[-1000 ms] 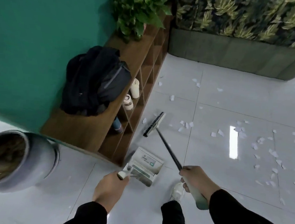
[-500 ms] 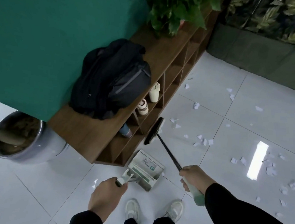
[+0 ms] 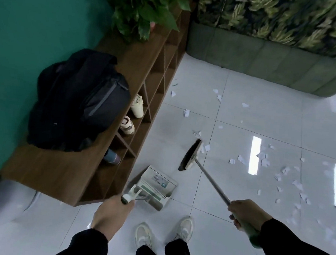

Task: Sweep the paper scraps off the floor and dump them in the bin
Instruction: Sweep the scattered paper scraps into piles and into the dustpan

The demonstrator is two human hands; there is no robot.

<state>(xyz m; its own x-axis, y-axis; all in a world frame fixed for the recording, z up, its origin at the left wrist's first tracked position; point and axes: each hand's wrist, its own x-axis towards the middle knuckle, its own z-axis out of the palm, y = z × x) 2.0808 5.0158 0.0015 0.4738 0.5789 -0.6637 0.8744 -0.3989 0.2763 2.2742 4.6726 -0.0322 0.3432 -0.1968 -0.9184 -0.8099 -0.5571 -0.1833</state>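
White torn paper scraps (image 3: pixel 263 158) lie scattered over the glossy white tiled floor (image 3: pixel 264 118), mostly right of centre, with a few loose ones further up near the shelf corner (image 3: pixel 186 112). A couple sit right against the broom head.

We hold a long-handled broom with dark bristles and a pale head (image 3: pixel 191 155). The head is down on the floor, tilted, just left of the nearest scraps. The thin dark metal shaft runs diagonally down to our right hand (image 3: pixel 245 215), grip clenched around the green end of the handle.

Our left hand (image 3: pixel 112 213) has its grip wrapped around the top of the handle of a pale grey-white plastic dustpan with a green comb strip (image 3: pixel 156 186). The pan sits on the floor just beside the shelf's near corner, apart from the broom head. No scraps seen inside it.

Our two white sneakers (image 3: pixel 184 227) stand just below the pan, black trousers and black sleeves.

Left: a low brown wooden cubby shelf (image 3: pixel 75 168) against a teal wall (image 3: pixel 30 26). On top are a black backpack (image 3: pixel 80 100) and a green leafy potted plant (image 3: pixel 144 10). Shoes sit in the cubbies (image 3: pixel 127 125). At the bottom left is a round grey pot (image 3: pixel 6 199), partly cut off. At the back is a green padded bench base (image 3: pixel 269 58) under foliage-patterned wall.
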